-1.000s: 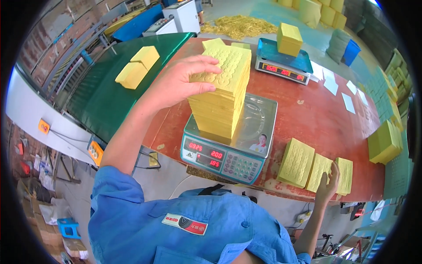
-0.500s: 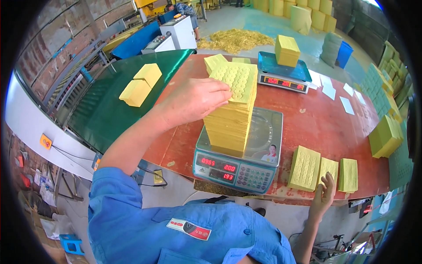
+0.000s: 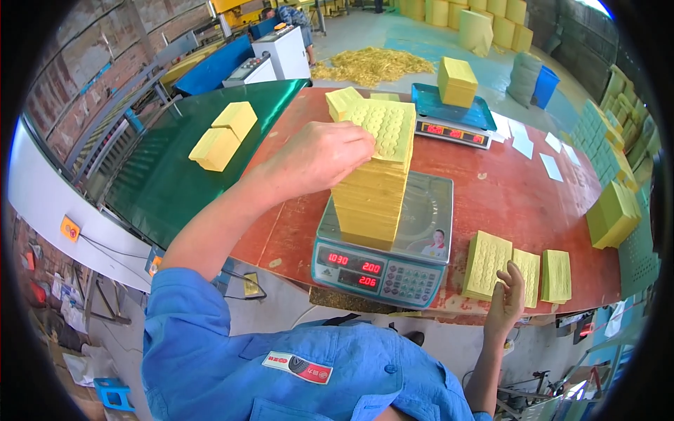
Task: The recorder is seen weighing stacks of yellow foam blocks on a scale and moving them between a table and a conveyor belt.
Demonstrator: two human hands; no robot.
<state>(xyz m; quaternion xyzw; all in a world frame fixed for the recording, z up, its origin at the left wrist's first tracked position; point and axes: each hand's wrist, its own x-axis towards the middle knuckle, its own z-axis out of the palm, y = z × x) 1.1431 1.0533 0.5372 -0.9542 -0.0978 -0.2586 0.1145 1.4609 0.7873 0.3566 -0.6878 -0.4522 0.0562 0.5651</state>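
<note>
A tall stack of yellow embossed paper [image 3: 371,207] stands on a digital scale [image 3: 382,272] with a lit red display. My left hand [image 3: 328,156] reaches across to the top of this stack; its fingers are closed at the near left edge of the upper sheets, fingertips partly hidden. Lower right, my right hand [image 3: 508,302] hovers at the front of the table with fingers apart and nothing in them. Just beyond it lie a wider stack of embossed yellow paper [image 3: 486,263], a narrower one [image 3: 528,281] and a small one [image 3: 557,276].
A second scale [image 3: 453,133] behind bears a yellow paper block [image 3: 458,81]. White slips [image 3: 552,167] lie on the red table [image 3: 505,203]. More yellow blocks [image 3: 225,137] rest on the green surface [image 3: 158,175] at left. Another person [image 3: 291,19] bends near machinery at the back.
My left hand has shifted slightly right along the stack's top edge. My right hand has moved a little left and up beside the small stacks. The front scale's readout has changed.
</note>
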